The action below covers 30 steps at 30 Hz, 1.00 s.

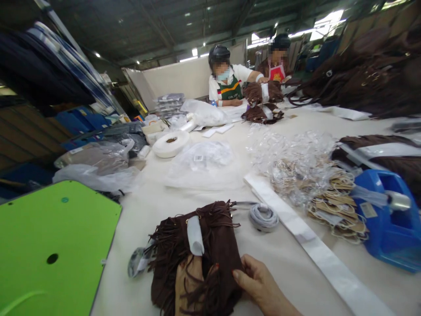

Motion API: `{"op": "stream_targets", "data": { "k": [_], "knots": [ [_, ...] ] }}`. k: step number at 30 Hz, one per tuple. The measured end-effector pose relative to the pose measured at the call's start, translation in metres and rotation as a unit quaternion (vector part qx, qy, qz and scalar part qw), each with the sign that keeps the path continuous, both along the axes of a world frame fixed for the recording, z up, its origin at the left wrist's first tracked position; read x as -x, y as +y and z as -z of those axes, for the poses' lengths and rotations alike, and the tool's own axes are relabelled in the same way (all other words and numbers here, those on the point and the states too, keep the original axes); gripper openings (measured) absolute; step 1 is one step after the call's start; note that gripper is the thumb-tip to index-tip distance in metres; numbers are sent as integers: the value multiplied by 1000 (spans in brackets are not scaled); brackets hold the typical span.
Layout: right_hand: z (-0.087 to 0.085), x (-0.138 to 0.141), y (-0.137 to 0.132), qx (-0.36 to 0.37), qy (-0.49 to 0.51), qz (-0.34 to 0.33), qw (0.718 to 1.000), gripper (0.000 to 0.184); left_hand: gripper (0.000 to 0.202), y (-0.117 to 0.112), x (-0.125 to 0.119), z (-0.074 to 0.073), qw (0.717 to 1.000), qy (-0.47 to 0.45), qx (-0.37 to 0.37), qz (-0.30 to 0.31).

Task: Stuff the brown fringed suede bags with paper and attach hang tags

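Note:
A dark brown fringed bag [223, 245] lies on the table in front of me, with a white paper strip [195, 237] around its upper part. My left hand [189, 281] is at the bag's front among the fringe, its fingertips at the lower end of the strip. Loose strands cover part of this hand, but it appears to grip the bag. My right hand [259, 283] pinches the bag's right edge between thumb and fingers. A coiled grey strap [263, 216] lies beyond the bag's upper right corner. Another wrapped coil [136, 262] sits at its left.
A green board [55, 237] stands at left. Rightward lie a long white strip [305, 239], several tan tags [338, 215] and a blue tape dispenser [391, 224]. Plastic bags [205, 164] and a white roll [171, 144] are ahead. Two people [230, 83] work across the table [131, 219].

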State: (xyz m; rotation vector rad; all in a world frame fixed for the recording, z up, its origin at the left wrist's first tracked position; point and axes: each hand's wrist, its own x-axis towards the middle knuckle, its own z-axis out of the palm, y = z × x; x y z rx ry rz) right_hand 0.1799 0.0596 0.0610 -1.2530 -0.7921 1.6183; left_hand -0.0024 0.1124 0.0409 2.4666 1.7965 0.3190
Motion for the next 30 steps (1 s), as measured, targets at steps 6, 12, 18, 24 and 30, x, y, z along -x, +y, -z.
{"op": "stream_targets", "data": {
  "k": [6, 12, 18, 24, 30],
  "knots": [
    [27, -5, -12, -26, -168, 18, 985, 34, 36, 4, 3, -3, 997, -19, 72, -3],
    [18, -8, -12, -25, -192, -4, 981, 36, 37, 1, 0, 1, 999, -22, 46, 2],
    [1, -14, 1, 34, -141, -47, 988, 37, 29, -5, -7, -2, 998, -19, -51, 43],
    [-3, -17, 7, -7, -176, -75, 982, 38, 36, -6, -2, 6, 993, 11, -109, 52],
    [-13, -12, 6, 1, -176, -68, 982, 28, 31, -2, 4, 9, 995, 21, -73, 57]
  ]
}}
